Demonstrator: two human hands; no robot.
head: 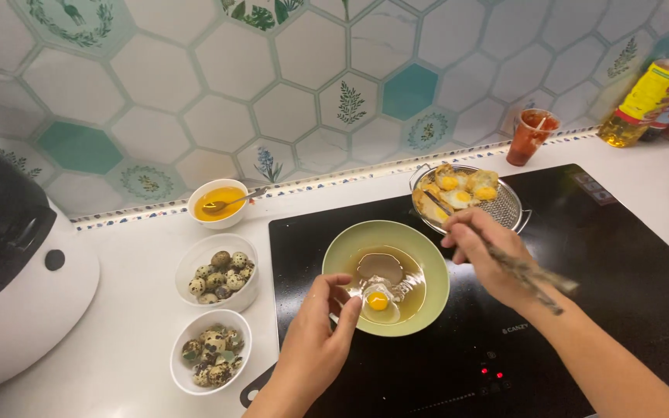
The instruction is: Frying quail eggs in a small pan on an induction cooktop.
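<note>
Over the black glass induction hob (597,286) sits a pale green round pan (386,277) holding oil, with one raw egg (378,301), small yellow yolk and clear white, lying in it near the front edge. The left hand (320,333) comes in from below, fingers (347,306) bent and pinched together right at the pan's near rim, just beside the yolk and almost over the white; whether a bit of shell sits between those fingertips is too small to tell. The right hand (483,259) hovers at the pan's right rim, fingers clenched round a pair of dark chopsticks (504,259) that run from the metal mesh strainer (504,207) back past the wrist. In that strainer, behind the pan, rest fried eggs (458,190) with yellow centres.

On the white counter (133,340) to the left, three white bowls: the farthest (218,203) has yellow liquid and a spoon, the middle one (218,272) whole speckled quail eggs, the nearest (211,352) broken speckled shells. A white and black appliance (17,263) stands at far left. A cup of red sauce (532,135) and a bottle of yellow oil (651,97) stand by the tiled wall.
</note>
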